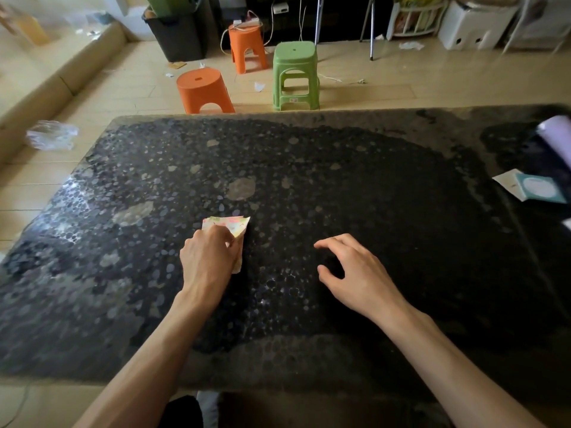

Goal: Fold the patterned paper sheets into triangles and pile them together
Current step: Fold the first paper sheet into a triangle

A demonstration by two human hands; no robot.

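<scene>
A folded triangle of pale patterned paper (232, 225) lies on the dark speckled table (355, 180), left of centre. My left hand (207, 257) rests on top of it, fingers pinching its near edge, so most of the paper is hidden under the hand. Whether it is one sheet or a small pile cannot be told. My right hand (355, 270) hovers just above the bare table to the right, fingers spread and curled, holding nothing.
At the table's right edge lie a teal-and-white paper packet (536, 188) and a pale roll (556, 134). Beyond the far edge stand two orange stools (204, 91) and a green stool (295, 75). A crumpled plastic bag (51, 134) lies on the floor at the left.
</scene>
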